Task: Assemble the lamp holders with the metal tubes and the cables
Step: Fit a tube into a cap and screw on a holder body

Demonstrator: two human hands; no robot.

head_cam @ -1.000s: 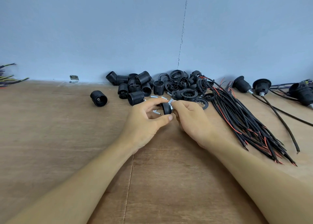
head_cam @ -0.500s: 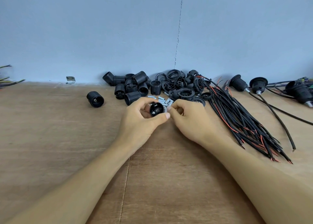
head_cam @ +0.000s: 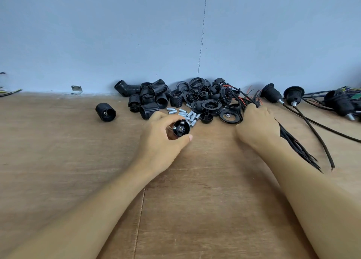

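Observation:
My left hand [head_cam: 162, 139] grips a black lamp holder cap [head_cam: 181, 128] between thumb and fingers, its open inside with a metal tube end turned toward me. My right hand [head_cam: 256, 125] lies on the bundle of black and red cables [head_cam: 297, 147], fingers curled round the strands near their far end. Several small silver metal tubes [head_cam: 187, 114] lie loose on the wooden table just beyond my left hand. A heap of black threaded lamp holder parts [head_cam: 172, 98] sits against the wall behind them.
One black holder [head_cam: 105, 112] lies apart at the left. Finished holders with cables [head_cam: 293, 96] lie at the far right. A metal bracket [head_cam: 76, 88] sits at the wall's foot. The wooden table [head_cam: 175, 200] has a seam running toward me.
My right hand has left the cap and moved right onto the cable bundle. The left hand still holds the cap, turned so its inside faces me.

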